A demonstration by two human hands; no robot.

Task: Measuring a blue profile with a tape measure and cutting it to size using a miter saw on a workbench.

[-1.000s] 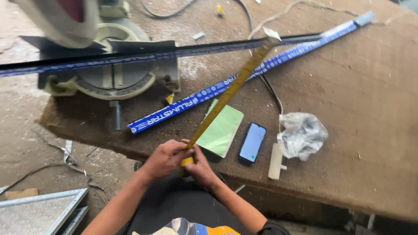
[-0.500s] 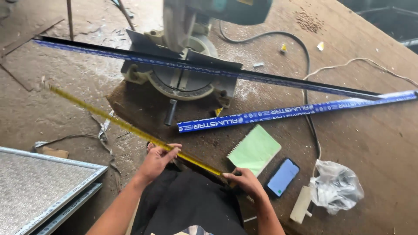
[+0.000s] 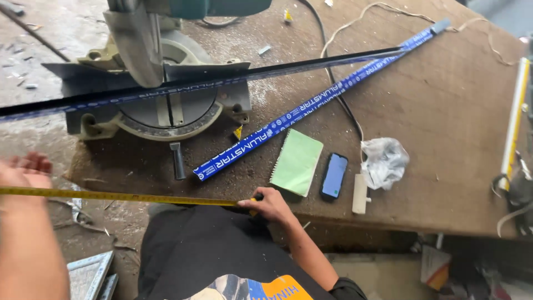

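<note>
My right hand (image 3: 270,204) grips the case of a yellow tape measure at the near edge of the wooden bench (image 3: 433,139). Its yellow blade (image 3: 127,195) runs out flat to the left, where my left hand (image 3: 25,172) holds the far end at the frame's left edge. Just behind the blade sit a miter saw (image 3: 161,72), a long dark profile (image 3: 266,71) lying across the saw table, and a blue-wrapped profile (image 3: 311,105) lying diagonally on the bench.
A green notepad (image 3: 297,161), a phone (image 3: 335,175), a small white block (image 3: 360,194) and a crumpled plastic bag (image 3: 384,161) lie near my right hand. Cables (image 3: 340,100) cross the bench. A yellow-white bar (image 3: 513,122) lies at the right edge. Framed panels (image 3: 89,272) rest on the floor.
The tape blade swung from pointing up across the bench to lying level leftward. My left hand slid far out to the left along it; my right hand stays at the case.
</note>
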